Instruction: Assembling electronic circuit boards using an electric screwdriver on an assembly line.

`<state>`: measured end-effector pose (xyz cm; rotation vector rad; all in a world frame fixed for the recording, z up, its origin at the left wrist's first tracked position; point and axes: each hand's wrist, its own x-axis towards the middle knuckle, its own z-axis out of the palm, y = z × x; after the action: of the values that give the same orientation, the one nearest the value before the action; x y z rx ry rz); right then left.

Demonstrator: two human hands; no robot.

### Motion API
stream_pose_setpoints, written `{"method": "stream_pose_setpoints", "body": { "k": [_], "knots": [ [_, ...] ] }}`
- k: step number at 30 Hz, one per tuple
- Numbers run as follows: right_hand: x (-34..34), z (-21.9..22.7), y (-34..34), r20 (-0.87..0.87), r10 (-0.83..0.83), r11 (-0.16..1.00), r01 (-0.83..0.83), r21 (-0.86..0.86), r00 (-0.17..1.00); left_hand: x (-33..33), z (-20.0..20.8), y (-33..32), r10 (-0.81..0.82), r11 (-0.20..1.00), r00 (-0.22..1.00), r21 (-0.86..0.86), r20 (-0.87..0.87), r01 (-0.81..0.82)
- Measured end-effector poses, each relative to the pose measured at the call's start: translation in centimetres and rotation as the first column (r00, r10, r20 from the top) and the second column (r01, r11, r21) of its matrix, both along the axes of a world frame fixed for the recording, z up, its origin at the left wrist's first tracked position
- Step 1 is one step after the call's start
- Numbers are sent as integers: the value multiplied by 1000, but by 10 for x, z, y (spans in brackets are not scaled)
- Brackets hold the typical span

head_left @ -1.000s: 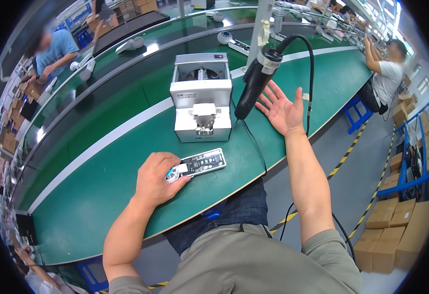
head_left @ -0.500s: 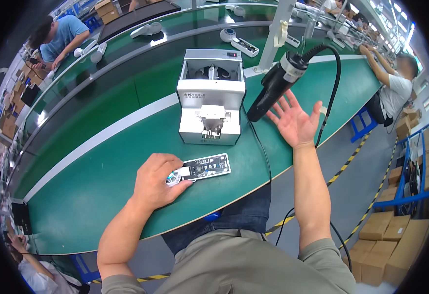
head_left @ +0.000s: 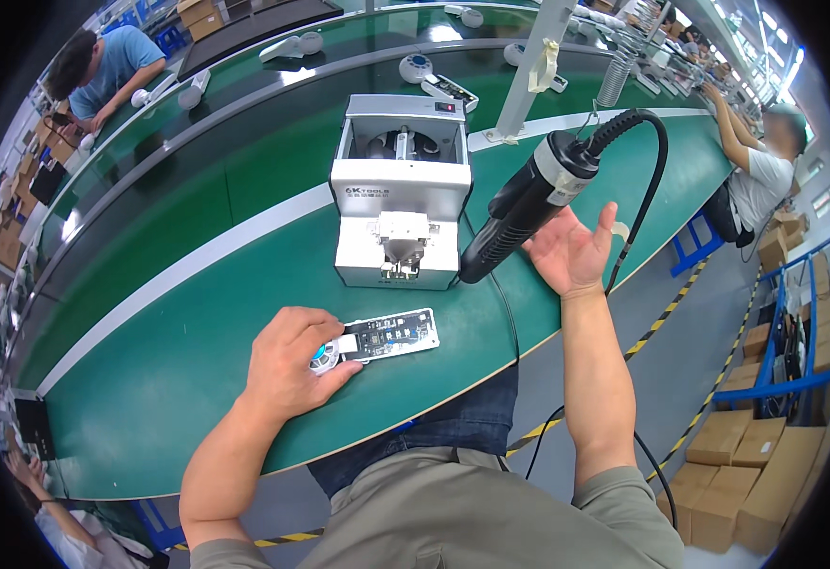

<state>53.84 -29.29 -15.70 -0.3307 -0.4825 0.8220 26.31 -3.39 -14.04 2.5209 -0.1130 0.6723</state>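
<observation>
My left hand (head_left: 291, 360) is closed round the round end of a white handheld device (head_left: 429, 339), which lies flat on the green bench (head_left: 178, 379). The device's open housing shows a black circuit board (head_left: 386, 334). A black electric screwdriver (head_left: 519, 213) hangs at a slant from a coiled spring (head_left: 616, 78), its lower end pointing down and left. My right hand (head_left: 571, 251) is palm up beside it, thumb stretched out. The screwdriver hides most of its fingers, and I cannot tell whether they touch it.
Ahead stands a silver and white screw feeder (head_left: 401, 204), with a metal post (head_left: 533, 76) behind it to the right. More white devices lie on a conveyor (head_left: 358, 71) beyond. Co-workers sit at far left, lower left and right. Cardboard boxes (head_left: 718, 436) are stacked on the right.
The screwdriver has swung lower, nearer the feeder, and my right hand's fingers have gone behind it. My left hand still holds the device; the whole view has shifted slightly.
</observation>
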Motion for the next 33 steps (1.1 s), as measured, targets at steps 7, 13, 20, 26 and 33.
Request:
{"method": "stream_pose_setpoints", "body": {
  "k": [7, 13, 20, 26, 33],
  "knots": [
    [0, -3, 0, -16, -36, 998, 35, -60, 999, 1, 3, -3, 4, 1000, 1000, -7, -12, -4],
    [6, -8, -2, 6, -18, 999, 19, -45, 1000, 1, 4, -6, 6, 1000, 1000, -13, -28, -7],
    [7, -8, -4, 3, -105, 986, 104, -134, 994, 4, 5, -7, 7, 1000, 1000, 2, -11, -7],
    [7, -6, -4, 2, -135, 978, 134, -158, 991, 5, 5, -8, 8, 1000, 1000, 2, -10, -8],
    [7, -5, -2, 25, -113, 985, 115, -126, 993, 4, 8, -7, 12, 1000, 1000, 6, -7, -12]
  ]
}}
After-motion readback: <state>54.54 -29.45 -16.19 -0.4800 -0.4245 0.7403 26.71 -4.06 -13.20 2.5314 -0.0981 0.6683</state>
